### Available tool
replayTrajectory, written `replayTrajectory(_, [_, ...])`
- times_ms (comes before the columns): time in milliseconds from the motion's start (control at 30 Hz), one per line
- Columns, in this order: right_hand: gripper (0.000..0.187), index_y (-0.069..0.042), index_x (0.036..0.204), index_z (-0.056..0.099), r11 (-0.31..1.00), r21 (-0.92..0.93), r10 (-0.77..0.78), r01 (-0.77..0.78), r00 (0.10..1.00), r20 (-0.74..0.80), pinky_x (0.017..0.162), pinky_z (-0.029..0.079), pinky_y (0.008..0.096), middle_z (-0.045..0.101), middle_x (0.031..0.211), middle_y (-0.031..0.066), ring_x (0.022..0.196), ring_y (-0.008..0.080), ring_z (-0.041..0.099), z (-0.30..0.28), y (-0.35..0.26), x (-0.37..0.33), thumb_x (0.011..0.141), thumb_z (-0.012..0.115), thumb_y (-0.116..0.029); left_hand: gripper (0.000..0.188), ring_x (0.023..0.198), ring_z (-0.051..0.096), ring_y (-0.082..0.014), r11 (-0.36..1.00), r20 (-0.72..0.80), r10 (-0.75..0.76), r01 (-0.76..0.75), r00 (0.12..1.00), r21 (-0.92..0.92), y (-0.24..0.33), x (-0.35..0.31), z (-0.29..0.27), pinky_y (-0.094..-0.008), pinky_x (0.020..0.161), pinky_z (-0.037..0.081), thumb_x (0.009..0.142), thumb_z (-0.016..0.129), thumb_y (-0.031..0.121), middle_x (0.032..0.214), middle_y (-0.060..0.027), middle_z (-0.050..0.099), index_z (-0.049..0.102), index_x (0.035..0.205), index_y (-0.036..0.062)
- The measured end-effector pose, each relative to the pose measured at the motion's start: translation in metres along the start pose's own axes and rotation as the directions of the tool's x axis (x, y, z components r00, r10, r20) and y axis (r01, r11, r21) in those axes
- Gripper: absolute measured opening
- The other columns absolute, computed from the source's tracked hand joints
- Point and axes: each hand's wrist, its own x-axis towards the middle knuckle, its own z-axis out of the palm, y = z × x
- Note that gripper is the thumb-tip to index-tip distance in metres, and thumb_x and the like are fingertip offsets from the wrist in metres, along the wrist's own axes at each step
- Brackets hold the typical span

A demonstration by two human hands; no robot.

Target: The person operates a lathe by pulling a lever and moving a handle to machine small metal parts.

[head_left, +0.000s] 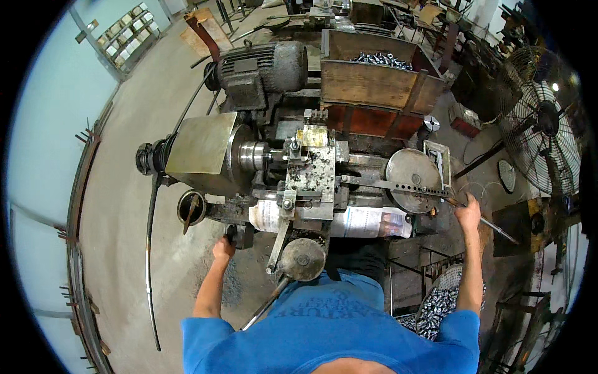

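Note:
A small metal lathe stands before me, with its spindle chuck [254, 156] facing the tool slide [310, 177]. At its lower left corner my left hand [223, 248] is closed around a dark knob-like handle [231, 233]; the fingers are partly hidden. Off to the right, my right hand [467, 212] grips a long metal lever rod [495, 229]. This rod joins a flat bar with a row of holes [398, 186], which runs over a round plate [412, 171] to the slide. A smaller round disc [303, 258] sits close to my body.
Behind the lathe are a motor [265, 67] and a wooden bin [367, 84] of small metal parts. A basket of metal parts [439, 308] stands by my right arm. A fan [545, 118] is at far right; a pot with a brush [191, 207] hangs at left.

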Motion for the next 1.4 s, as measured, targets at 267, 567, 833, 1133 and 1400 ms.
replayTrajectory(267, [0.041,-0.003,0.091,0.061,0.299,0.522,-0.814,0.799,0.499,-0.298,0.079,0.045,0.0385,0.059,0.091,0.0156,0.089,0.0327,0.054,-0.062,-0.352,-0.017,0.052,0.064,-0.015,0.036,0.067,0.062,-0.0213,0.806,0.083,0.052,0.007,0.995,-0.592,-0.059,0.000,-0.087,-0.0329,0.061,0.049,0.081,0.060,0.023,0.078,-0.0138,0.064,0.058,0.108,0.0006])
replayTrajectory(567, [0.021,-0.004,0.068,0.066,0.364,0.252,-0.911,0.897,0.286,0.298,0.084,0.040,0.0335,0.064,0.076,0.0148,0.084,0.0279,0.057,-0.014,-0.509,-0.042,0.053,0.060,-0.017,0.035,0.066,0.060,-0.0325,0.902,-0.493,-0.417,0.280,0.763,-0.330,-0.146,-0.101,-0.191,-0.0395,0.059,0.046,0.081,0.060,0.032,0.070,-0.0180,0.061,0.059,0.081,-0.0023])
replayTrajectory(833, [0.017,-0.009,0.072,0.068,0.322,0.147,-0.915,0.935,0.268,0.301,0.088,0.037,0.0348,0.065,0.080,0.0116,0.088,0.0268,0.056,-0.015,-0.502,-0.042,0.061,0.061,-0.021,0.028,0.055,0.057,-0.0296,0.893,-0.415,-0.360,0.179,0.835,-0.414,-0.073,-0.121,-0.170,-0.0392,0.053,0.045,0.071,0.069,0.020,0.061,-0.0162,0.056,0.053,0.072,-0.0024])
replayTrajectory(1133, [0.037,-0.008,0.092,0.066,0.699,0.056,-0.679,0.713,0.686,-0.262,0.092,0.039,0.0419,0.051,0.111,0.0210,0.103,0.0364,0.047,-0.091,-0.403,0.106,0.058,0.065,-0.023,0.019,0.051,0.058,-0.0178,0.492,-0.064,-0.125,0.006,0.990,-0.871,-0.078,-0.070,-0.188,-0.0300,0.047,0.049,0.077,0.060,0.010,0.059,-0.0121,0.057,0.054,0.081,-0.0082])
replayTrajectory(1400, [0.044,-0.004,0.098,0.063,0.726,0.359,-0.470,0.587,0.804,-0.364,0.090,0.042,0.0377,0.047,0.124,0.0173,0.105,0.0323,0.051,-0.118,-0.215,0.047,0.055,0.063,-0.017,0.019,0.045,0.047,-0.0170,0.384,-0.074,-0.260,0.033,0.963,-0.923,-0.110,-0.076,-0.162,-0.0322,0.044,0.045,0.081,0.061,0.016,0.058,-0.0063,0.049,0.051,0.086,0.0002])
